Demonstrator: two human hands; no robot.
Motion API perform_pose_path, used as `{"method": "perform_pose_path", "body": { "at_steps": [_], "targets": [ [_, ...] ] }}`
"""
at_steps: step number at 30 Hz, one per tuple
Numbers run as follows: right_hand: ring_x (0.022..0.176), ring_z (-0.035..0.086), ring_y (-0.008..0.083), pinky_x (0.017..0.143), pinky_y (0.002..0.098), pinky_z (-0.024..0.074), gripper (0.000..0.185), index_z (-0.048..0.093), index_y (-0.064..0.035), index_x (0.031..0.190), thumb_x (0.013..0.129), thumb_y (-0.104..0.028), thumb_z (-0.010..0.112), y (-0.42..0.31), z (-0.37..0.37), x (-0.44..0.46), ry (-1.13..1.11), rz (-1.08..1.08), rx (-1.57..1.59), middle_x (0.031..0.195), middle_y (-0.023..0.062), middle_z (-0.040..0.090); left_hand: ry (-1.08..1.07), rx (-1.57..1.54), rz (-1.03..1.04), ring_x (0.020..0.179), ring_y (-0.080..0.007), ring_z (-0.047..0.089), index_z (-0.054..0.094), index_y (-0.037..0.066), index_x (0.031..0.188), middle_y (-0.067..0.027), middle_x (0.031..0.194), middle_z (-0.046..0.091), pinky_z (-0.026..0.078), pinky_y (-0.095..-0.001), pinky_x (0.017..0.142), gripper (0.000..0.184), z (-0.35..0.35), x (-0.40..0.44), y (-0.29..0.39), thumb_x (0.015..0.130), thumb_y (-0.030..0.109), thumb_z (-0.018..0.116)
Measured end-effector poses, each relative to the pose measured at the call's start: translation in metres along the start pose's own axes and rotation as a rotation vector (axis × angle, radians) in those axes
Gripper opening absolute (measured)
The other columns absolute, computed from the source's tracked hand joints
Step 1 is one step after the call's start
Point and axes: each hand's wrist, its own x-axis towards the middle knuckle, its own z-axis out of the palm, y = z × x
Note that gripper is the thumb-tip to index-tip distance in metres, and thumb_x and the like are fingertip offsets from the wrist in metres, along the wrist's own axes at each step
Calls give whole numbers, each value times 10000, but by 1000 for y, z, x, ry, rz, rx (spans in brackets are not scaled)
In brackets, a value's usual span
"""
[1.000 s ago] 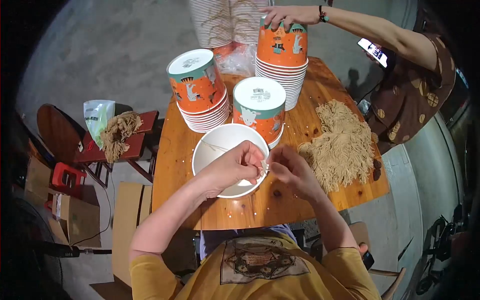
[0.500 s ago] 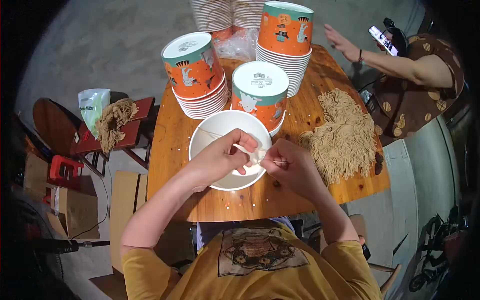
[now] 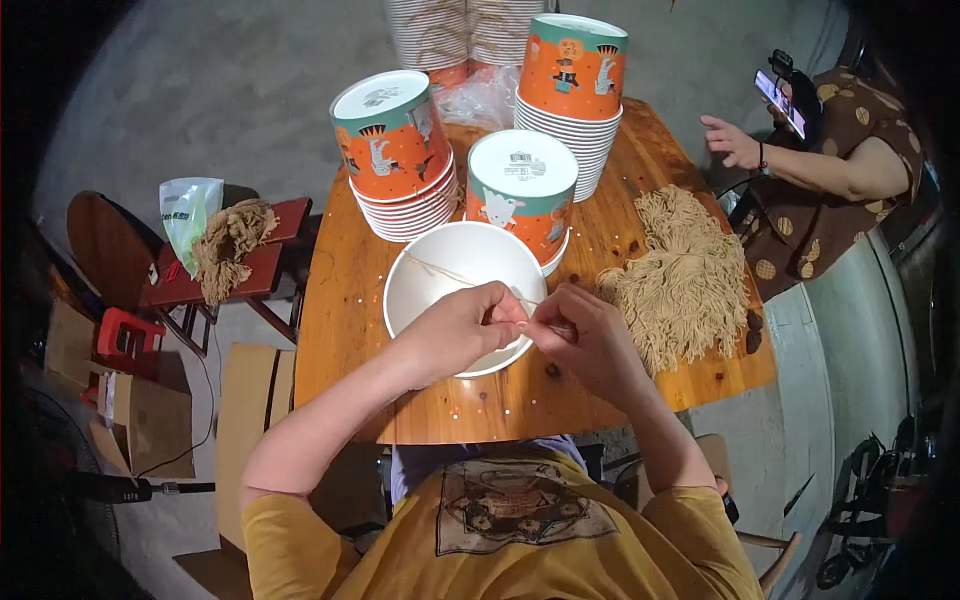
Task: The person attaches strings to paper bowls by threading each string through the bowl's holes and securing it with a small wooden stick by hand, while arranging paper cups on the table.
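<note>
A white paper bucket stands mouth up at the table's near side, its pale inner wall showing. A thin tan cord runs from the far left of its rim across the opening to my fingers. Over the bucket's near right rim, my left hand is closed, thumb and fingertips pinching the cord. My right hand pinches too, its fingertips touching those of the left. The cord's end between the fingers is mostly hidden. To the right lies a heap of tan cords.
Orange printed buckets stand upside down in stacks: left, middle and back right, with more behind. A plastic bag lies between them. At right, another person holds a phone. More cord rests on a red bench.
My left fingers, spread before, have closed and met the right fingertips at the rim. The other person's raised hand has drawn back to the right and lowered.
</note>
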Motion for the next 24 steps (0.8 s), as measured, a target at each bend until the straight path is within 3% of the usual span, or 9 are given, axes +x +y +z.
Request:
{"method": "perform_pose_path", "body": {
  "at_steps": [2,4,6,11,14,15,17,24],
  "targets": [
    [579,459,99,531,257,393,201,564,16,799,797,-134,698,1,1,-1,3,-21,-14,711,41,508,20,44,35,759,-115,541,559,2,962,-37,821,581,448,-260,705,150,1,0,-1,851,103,569],
    [583,464,101,533,258,396,207,568,14,801,795,-143,703,-1,0,-2,4,-10,-20,713,42,510,96,284,80,712,-175,550,535,4,931,-83,771,569,456,-306,681,144,4,-3,3,826,95,571],
    [588,469,103,536,259,398,214,573,12,804,794,-153,709,-2,-2,3,20,-26,-36,715,43,512,123,372,77,719,-86,467,528,18,918,-19,784,523,428,-264,652,86,7,-5,9,856,68,561],
    [603,486,95,543,253,404,182,590,0,824,798,-140,704,0,-3,-1,24,-28,-7,733,39,531,252,525,237,706,-239,545,534,-1,906,-120,817,548,449,-329,658,111,13,-4,6,828,66,577],
    [607,488,89,547,247,406,163,591,-2,830,805,-125,695,2,-2,-3,9,3,35,738,31,529,353,594,389,693,-226,541,538,1,905,-114,815,541,446,-326,647,105,17,-5,0,829,59,580],
    [610,488,86,549,244,407,152,592,-3,831,808,-117,689,3,-2,-4,0,26,52,740,25,526,348,591,384,693,-226,541,538,1,905,-114,815,541,446,-326,647,105,18,-7,2,829,59,580],
    [613,488,84,550,240,408,144,593,-7,833,810,-114,687,1,-2,-3,-1,36,34,739,20,518,317,530,261,752,-336,575,541,12,905,-161,866,557,461,-404,674,83,19,-10,10,862,82,546],
    [626,507,94,559,248,423,136,603,-15,828,812,-125,681,4,-3,-4,-14,15,96,748,24,521,304,348,223,685,-228,568,545,2,879,-117,794,566,453,-332,625,67,19,-7,3,847,56,568]
  ]
}}
